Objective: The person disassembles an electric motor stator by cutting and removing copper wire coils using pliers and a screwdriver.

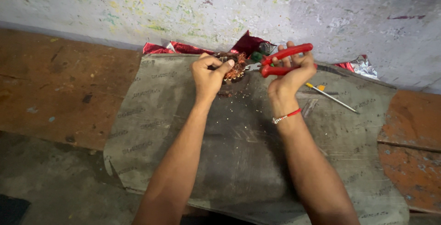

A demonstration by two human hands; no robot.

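Landmark: the grey mat [239, 160] spread on the floor; every place below is told from it.

Near edge: two bare forearms reach out over the mat's middle, a red thread and a beaded band on the right wrist.

Left hand [209, 75]: clenched around the copper-wound coil [236, 66], pinning it near the mat's far edge.

Right hand [291, 73]: wrapped round the red-handled pliers [285, 59], handles squeezed partway; the nose points left and meets the coil. Whether the tips actually grip wire, I cannot tell.

Mat surface: small copper scraps [229, 97] lie scattered just this side of the coil.

Right of the hands: a thin screwdriver [331, 97] with a yellow handle lies on the mat, apart from both hands.

Beyond the far edge: crumpled red foil [179, 48] against the paint-flecked wall [220, 4]; brown flooring [59, 87] to the mat's left.

Step in hand: by my reading, pulling or nipping copper winding off the coil.

Next move calls for: a firm bite on a strand, the left hand bracing hard, and a steady pull toward the right.
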